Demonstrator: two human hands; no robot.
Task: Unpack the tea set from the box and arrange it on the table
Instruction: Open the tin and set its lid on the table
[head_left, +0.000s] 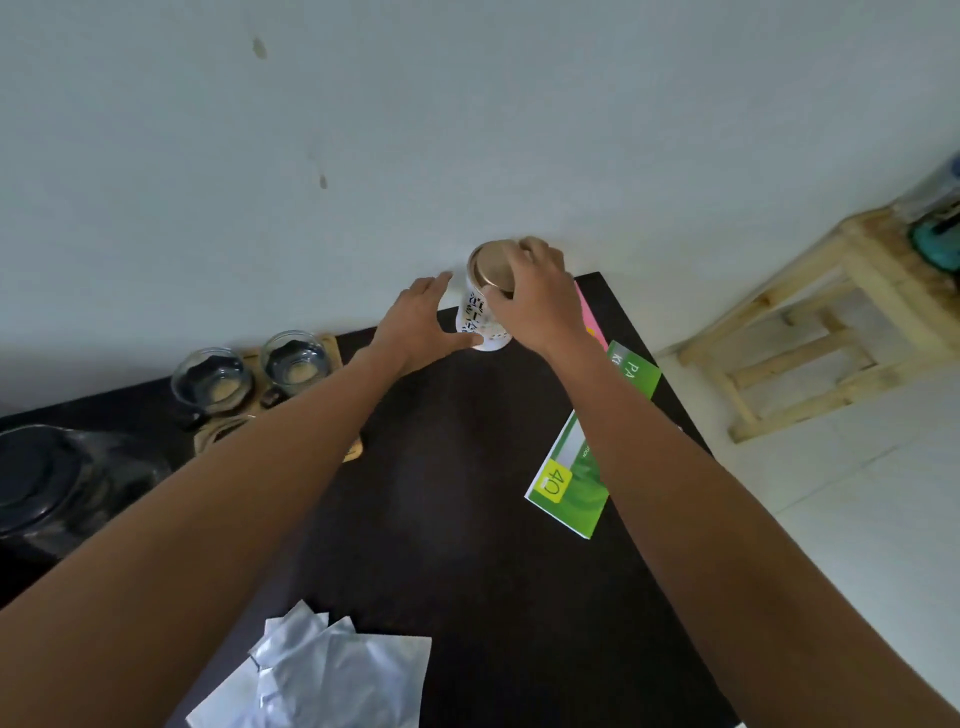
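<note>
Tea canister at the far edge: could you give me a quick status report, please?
Right hand grips the gold lid. Left hand steadies the tea canister, upright on the dark table. Nothing in the way.

Home: dark table (467, 467), wooden stool (810, 332).

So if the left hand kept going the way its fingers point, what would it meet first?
Probably the pale wall behind the dark table. The left hand already rests against the white patterned tin with the gold lid; depth is unclear.
</note>
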